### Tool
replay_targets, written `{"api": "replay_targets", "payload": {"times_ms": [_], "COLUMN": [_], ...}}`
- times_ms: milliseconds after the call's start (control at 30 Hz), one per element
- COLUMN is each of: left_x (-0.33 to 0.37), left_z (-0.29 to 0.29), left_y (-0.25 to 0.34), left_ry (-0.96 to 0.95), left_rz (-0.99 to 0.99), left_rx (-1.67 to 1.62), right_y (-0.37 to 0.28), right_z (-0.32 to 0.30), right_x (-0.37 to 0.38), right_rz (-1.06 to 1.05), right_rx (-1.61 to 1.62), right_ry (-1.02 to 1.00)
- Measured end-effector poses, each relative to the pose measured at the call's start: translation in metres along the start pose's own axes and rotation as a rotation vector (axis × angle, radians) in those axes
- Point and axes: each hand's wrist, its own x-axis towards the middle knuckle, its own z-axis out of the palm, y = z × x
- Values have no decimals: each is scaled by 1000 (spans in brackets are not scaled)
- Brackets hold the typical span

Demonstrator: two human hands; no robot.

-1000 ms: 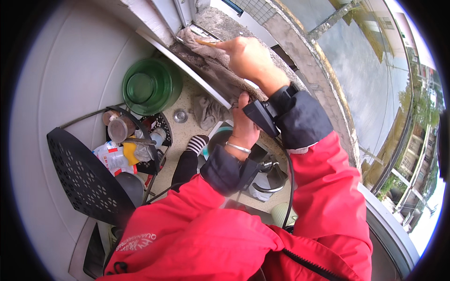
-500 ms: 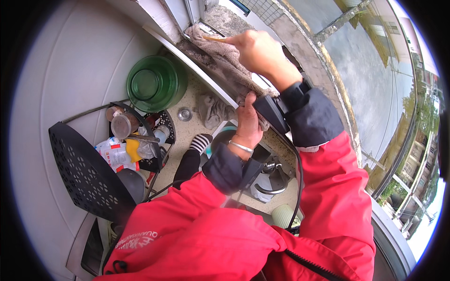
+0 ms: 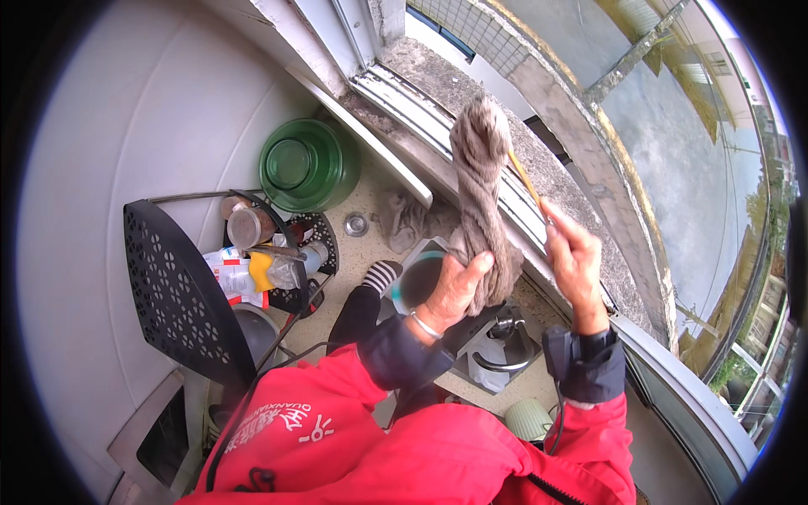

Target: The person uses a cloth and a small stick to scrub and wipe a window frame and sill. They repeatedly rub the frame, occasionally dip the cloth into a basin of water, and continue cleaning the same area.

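A damp-looking grey-brown cloth (image 3: pixel 481 194) hangs bunched above the window sill, its upper end wadded into a lump. My left hand (image 3: pixel 454 295), with a bracelet at the wrist, is closed round the cloth's lower part. My right hand (image 3: pixel 576 263) grips a thin yellowish stick (image 3: pixel 526 181), which slants up and left. The stick's far tip meets the cloth's upper end; whether it is inside the folds I cannot tell. Beneath the cloth runs the window track (image 3: pixel 412 103), with white rails and dirt along it.
A green basin (image 3: pixel 341 172), a grey rag (image 3: pixel 400 220) and a round metal piece (image 3: pixel 356 224) lie below the sill. A black perforated chair (image 3: pixel 181 282) holds jars and packets. A curved metal faucet (image 3: pixel 509 364) is below my hands. Beyond the rough ledge (image 3: pixel 547 181) is a drop outdoors.
The cloth has been lifted off the track and bunched upright in my left hand. My right hand has drawn back toward me, still holding the stick. The rails now show.
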Motion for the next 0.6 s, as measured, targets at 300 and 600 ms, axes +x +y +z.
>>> {"api": "replay_targets", "payload": {"times_ms": [300, 600], "left_x": [-44, -95], "left_z": [-28, -66], "left_y": [-29, -21], "left_ry": [25, 225], "left_rz": [-87, -169], "left_rx": [-63, 83], "right_y": [32, 28], "right_z": [6, 9], "right_x": [-78, -47], "right_rz": [-170, -300], "right_rx": [-206, -398], "right_ry": [-209, -540]}}
